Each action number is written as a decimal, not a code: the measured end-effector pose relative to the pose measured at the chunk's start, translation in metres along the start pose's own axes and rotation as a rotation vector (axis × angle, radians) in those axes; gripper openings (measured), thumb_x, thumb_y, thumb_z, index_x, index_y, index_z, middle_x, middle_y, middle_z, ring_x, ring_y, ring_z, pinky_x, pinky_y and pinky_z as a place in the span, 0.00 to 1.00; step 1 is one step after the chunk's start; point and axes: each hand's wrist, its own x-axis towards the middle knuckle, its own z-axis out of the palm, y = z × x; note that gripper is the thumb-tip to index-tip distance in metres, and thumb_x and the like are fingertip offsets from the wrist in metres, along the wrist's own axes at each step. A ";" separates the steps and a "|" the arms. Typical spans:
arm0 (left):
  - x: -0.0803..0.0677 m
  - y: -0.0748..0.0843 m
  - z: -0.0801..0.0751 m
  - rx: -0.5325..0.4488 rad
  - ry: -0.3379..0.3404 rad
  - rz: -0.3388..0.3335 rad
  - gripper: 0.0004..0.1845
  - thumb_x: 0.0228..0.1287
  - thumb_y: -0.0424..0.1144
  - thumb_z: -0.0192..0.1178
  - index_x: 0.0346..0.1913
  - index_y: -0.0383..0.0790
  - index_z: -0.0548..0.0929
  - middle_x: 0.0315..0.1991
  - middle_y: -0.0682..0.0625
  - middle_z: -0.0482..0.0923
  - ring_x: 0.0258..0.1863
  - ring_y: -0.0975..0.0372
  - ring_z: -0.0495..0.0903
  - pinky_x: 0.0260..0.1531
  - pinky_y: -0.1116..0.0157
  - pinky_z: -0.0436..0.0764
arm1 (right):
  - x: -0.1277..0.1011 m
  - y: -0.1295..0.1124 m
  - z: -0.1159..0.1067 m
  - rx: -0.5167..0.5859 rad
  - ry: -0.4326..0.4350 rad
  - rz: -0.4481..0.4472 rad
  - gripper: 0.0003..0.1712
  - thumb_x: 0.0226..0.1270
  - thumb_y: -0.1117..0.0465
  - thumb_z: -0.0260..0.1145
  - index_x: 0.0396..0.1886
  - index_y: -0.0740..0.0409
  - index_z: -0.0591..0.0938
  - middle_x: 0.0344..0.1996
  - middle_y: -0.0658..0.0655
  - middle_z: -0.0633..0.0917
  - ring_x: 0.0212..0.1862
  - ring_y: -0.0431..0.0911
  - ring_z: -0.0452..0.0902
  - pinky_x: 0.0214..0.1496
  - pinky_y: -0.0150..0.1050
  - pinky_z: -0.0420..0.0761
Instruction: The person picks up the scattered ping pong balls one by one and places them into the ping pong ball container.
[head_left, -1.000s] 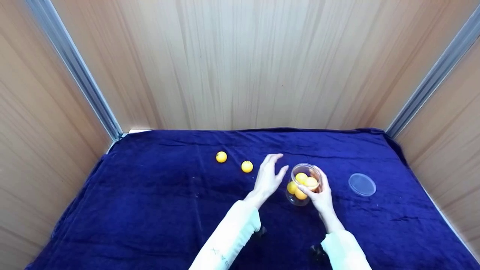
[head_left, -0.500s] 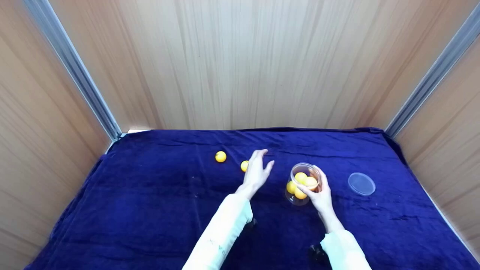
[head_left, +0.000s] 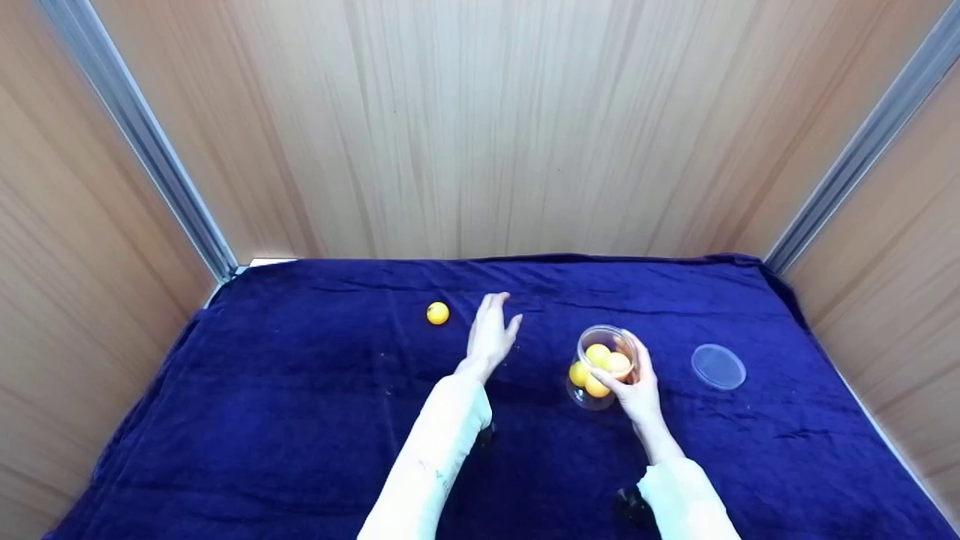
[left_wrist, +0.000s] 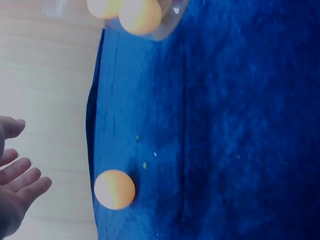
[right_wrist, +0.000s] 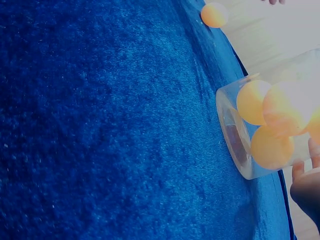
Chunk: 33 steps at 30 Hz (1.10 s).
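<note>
Right hand [head_left: 637, 390] has its fingers [head_left: 613, 381] wrapped round the near side of the clear jar [head_left: 600, 367], holding it upright on the blue cloth [head_left: 300, 420] that covers the worktop. Looks like four yellow balls [head_left: 598, 369] sit in it, open mouth up.

Left hand [head_left: 491, 336] is spread open with nothing in it, hovering just over the cloth. One loose ball [left_wrist: 114, 189] lies right under those fingertips in the wrist view; the head view hides it behind the hand. Another ball [head_left: 437, 313] sits a bit further out past the fingers, to their left.

If I were doing this grab, I'd come down from above and pinch the near ball with thumb plus two fingers. The cloth is soft, so a sideways nudge would probably roll it away. Keep the jar steady so its mouth is easy to hit.

The clear lid [head_left: 718, 367] lies flat beyond the right hand's outer side, well apart from the jar.
</note>
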 end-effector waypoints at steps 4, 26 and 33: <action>0.000 -0.008 0.002 0.044 -0.025 -0.045 0.20 0.55 0.37 0.59 0.50 0.34 0.73 0.47 0.44 0.72 0.49 0.55 0.72 0.49 0.62 0.70 | -0.001 -0.024 0.008 0.076 0.020 0.042 0.44 0.41 0.72 0.71 0.61 0.59 0.64 0.55 0.58 0.72 0.56 0.48 0.65 0.51 0.26 0.66; -0.010 -0.035 0.010 0.143 -0.129 -0.203 0.23 0.53 0.35 0.62 0.53 0.34 0.72 0.50 0.42 0.67 0.51 0.50 0.68 0.46 0.56 0.72 | 0.000 -0.058 0.019 0.056 0.048 0.226 0.45 0.40 0.80 0.67 0.61 0.68 0.60 0.57 0.69 0.67 0.59 0.56 0.60 0.52 0.27 0.65; -0.014 -0.038 0.010 0.127 -0.146 -0.234 0.25 0.51 0.35 0.63 0.55 0.35 0.71 0.51 0.42 0.66 0.49 0.48 0.69 0.44 0.54 0.73 | -0.002 -0.053 0.019 0.060 0.053 0.177 0.44 0.40 0.77 0.69 0.61 0.67 0.61 0.55 0.68 0.68 0.57 0.53 0.63 0.52 0.28 0.66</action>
